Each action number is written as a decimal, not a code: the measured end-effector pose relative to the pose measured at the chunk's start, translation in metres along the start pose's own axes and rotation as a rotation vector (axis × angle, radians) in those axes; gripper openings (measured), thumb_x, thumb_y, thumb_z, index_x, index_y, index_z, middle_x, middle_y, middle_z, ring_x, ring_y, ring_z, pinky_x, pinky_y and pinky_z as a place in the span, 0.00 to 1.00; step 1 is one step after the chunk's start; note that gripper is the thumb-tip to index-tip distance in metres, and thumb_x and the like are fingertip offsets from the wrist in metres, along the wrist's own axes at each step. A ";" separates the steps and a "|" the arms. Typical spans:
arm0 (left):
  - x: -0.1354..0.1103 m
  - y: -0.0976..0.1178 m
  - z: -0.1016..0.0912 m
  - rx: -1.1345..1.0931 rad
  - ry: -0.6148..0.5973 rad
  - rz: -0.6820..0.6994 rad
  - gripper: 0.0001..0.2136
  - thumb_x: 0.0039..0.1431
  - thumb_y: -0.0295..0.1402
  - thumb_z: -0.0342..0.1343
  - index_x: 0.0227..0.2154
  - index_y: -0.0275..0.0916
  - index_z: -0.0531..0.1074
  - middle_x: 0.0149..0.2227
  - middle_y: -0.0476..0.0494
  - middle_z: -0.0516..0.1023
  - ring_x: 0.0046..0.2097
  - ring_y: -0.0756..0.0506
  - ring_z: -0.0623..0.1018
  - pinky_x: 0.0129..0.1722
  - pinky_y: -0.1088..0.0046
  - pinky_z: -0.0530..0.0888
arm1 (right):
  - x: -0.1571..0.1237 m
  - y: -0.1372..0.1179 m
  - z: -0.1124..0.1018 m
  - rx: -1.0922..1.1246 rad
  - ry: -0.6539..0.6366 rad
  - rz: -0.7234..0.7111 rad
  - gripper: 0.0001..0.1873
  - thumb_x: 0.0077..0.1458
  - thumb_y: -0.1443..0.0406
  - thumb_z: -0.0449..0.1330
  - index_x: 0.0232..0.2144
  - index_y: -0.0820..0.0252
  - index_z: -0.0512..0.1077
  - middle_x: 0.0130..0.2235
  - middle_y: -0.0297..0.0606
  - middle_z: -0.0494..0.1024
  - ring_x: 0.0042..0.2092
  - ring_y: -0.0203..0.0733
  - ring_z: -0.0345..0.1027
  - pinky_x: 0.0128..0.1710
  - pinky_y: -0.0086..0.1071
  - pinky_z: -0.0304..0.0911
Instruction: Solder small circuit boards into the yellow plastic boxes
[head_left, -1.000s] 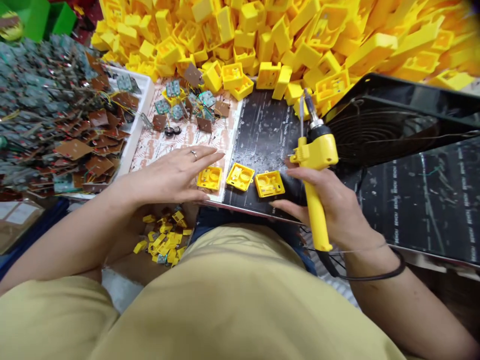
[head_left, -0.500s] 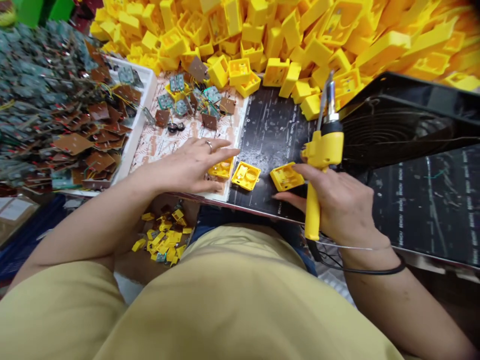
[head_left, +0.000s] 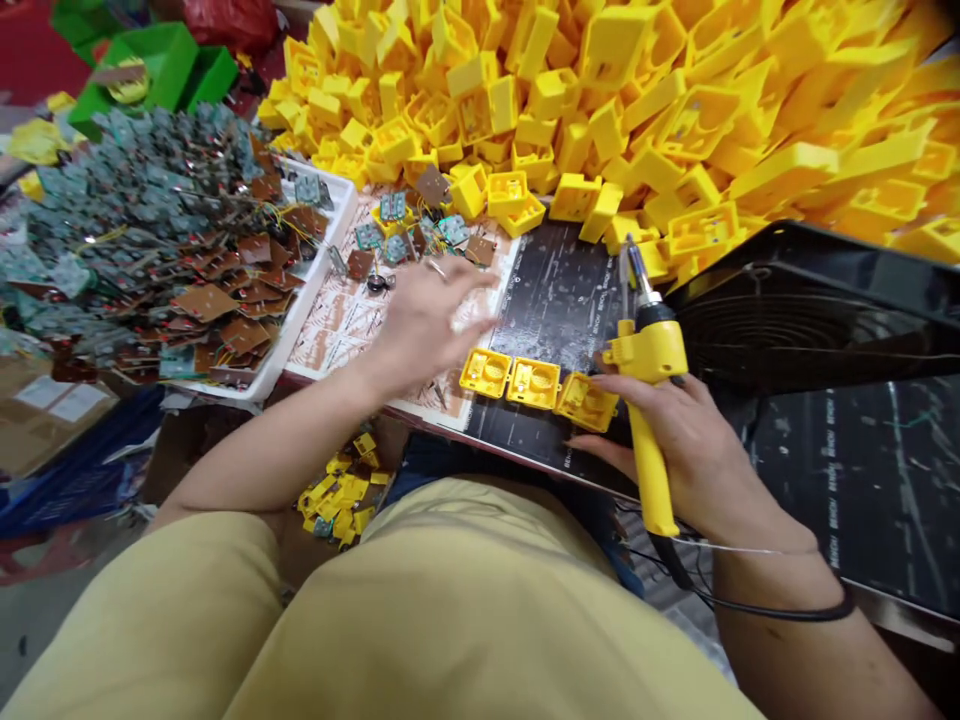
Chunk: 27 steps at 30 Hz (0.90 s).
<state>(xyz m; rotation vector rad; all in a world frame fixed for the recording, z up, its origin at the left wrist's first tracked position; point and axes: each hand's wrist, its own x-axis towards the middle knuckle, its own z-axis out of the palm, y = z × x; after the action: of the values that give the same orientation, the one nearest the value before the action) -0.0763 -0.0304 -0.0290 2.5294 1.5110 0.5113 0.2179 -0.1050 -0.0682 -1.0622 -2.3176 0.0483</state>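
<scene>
Three open yellow plastic housings sit in a row at the front of the black mat: a left one (head_left: 486,373), a middle one (head_left: 533,384) and a right one (head_left: 587,403). My right hand (head_left: 694,440) holds a yellow soldering gun (head_left: 651,354), its metal tip pointing up and away. The thumb and a finger of that hand are around the right housing. My left hand (head_left: 424,325), a little blurred, is open with fingers spread above the pale patterned sheet (head_left: 330,325). Beyond its fingers lie several small circuit boards (head_left: 394,245) with wires.
A large heap of yellow housings (head_left: 585,90) fills the back. On the left, a white tray (head_left: 300,335) is piled with circuit boards. A black fan (head_left: 810,275) stands right of the soldering gun. Below the table edge are more small yellow parts (head_left: 341,495).
My left hand has lifted off the left housing and moved away from it. The three housings now stand close together in a row. The view has shifted, showing more on the left.
</scene>
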 end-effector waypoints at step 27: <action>0.084 -0.092 -0.045 -1.075 0.634 -0.260 0.20 0.62 0.60 0.55 0.41 0.48 0.65 0.34 0.56 0.71 0.38 0.54 0.73 0.37 0.72 0.75 | 0.061 -0.039 0.045 0.050 0.068 -0.021 0.21 0.64 0.55 0.62 0.54 0.56 0.65 0.42 0.40 0.80 0.44 0.47 0.76 0.52 0.43 0.68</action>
<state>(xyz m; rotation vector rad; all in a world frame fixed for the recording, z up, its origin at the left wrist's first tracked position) -0.1319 0.0850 0.0028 1.3644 1.1468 1.6289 0.1366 -0.0797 -0.0653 -1.0001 -2.2547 0.0607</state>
